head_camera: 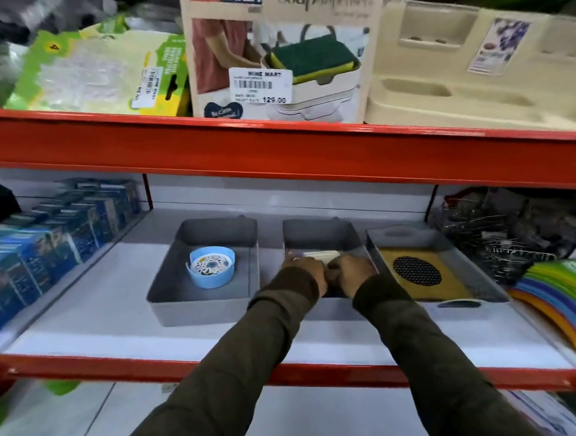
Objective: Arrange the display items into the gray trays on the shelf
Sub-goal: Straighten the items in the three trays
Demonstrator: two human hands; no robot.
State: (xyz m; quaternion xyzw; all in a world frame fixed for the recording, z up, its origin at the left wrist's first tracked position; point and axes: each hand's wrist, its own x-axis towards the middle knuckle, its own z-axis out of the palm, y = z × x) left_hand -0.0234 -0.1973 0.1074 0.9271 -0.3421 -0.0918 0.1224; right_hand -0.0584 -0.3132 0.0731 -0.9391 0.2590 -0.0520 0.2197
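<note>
While the blue round item rests in the left gray tray, a pale flat item is held low in the middle tray by the left hand and right hand, both curled closed; it is judged light, stiff, best gripped at its edges. A yellow meshed item occupies the right tray.

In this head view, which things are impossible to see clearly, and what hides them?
- Pale item in the middle gray tray: mostly hidden by the left hand and right hand.
- Both grips: fingers face away.
- Wire goods, far right: blurred.
- Yellow card with black mesh disc: print unreadable.
</note>
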